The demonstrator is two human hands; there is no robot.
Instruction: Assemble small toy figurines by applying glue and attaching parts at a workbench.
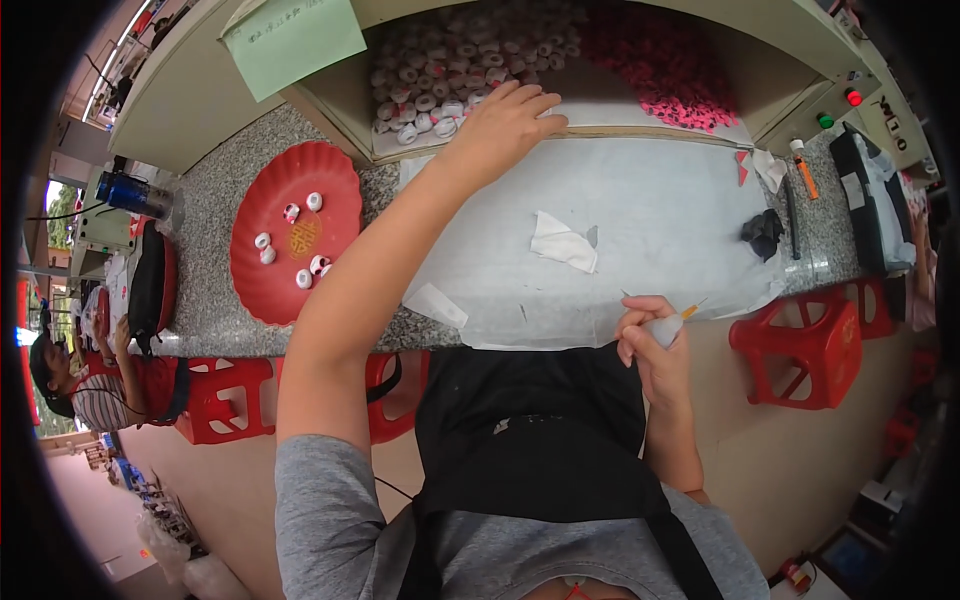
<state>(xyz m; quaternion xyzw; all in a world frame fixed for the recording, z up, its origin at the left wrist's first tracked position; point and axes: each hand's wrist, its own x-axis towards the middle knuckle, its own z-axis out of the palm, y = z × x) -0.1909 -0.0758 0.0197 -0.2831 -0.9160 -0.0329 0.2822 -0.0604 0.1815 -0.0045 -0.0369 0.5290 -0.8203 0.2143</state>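
Note:
My left arm stretches across the worktable to the back shelf. There my left hand (515,128) lies over the front edge of a heap of small white rounded pieces with holes (425,103), its fingers extended and apart; its palm side is hidden. Near the table's front edge, my right hand (655,350) is closed around a small whitish squeeze bottle (664,328) with an orange needle tip. A crumpled white cloth (562,243) rests on the white sheet (480,210) between my hands. Left of my arm, several white pieces with red or dark marks (315,201) sit on a red scalloped plate (345,160).
Many small pink pieces (690,100) fill the shelf's right side. A black crumpled cloth (763,233), an orange tube (804,170) and a black box (868,195) lie at the right. Red stools (805,345) stand below. Another person (90,385) sits at the far left.

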